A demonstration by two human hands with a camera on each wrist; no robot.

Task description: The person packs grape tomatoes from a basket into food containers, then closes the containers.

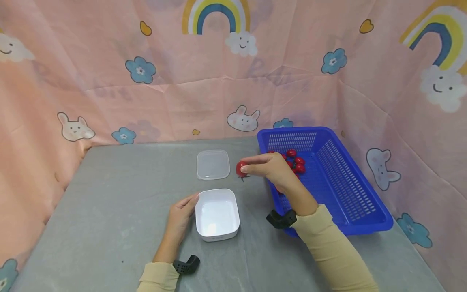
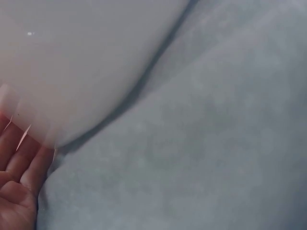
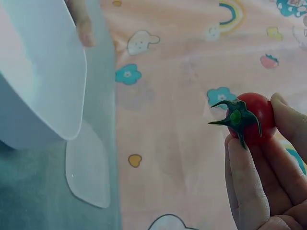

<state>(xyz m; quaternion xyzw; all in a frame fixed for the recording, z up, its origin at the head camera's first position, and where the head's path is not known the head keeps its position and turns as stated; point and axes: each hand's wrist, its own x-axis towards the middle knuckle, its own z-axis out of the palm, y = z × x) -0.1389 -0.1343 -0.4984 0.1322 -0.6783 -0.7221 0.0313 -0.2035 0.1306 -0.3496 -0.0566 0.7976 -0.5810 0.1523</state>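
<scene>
My right hand point(image 1: 268, 165) pinches a red cherry tomato point(image 3: 257, 116) between thumb and fingertips, above the table beside the blue basket. The green leafy stem of the tomato points away from the palm. My left hand point(image 1: 180, 213) rests its fingers against the left side of a square white container point(image 1: 217, 236), near its back left corner. In the left wrist view, the extended fingers point(image 2: 28, 160) touch the container's outer wall. The container stands upright without a lid, its inside bare. Behind it, a translucent square lid point(image 1: 213, 164) lies flat on the table.
To the right stands a blue plastic basket point(image 1: 359, 178) with slotted walls. Several more red tomatoes point(image 1: 300, 168) lie in its left part, some of them hidden by my right hand. Pink printed cloth point(image 1: 175, 101) hangs behind and around the grey table point(image 1: 120, 202).
</scene>
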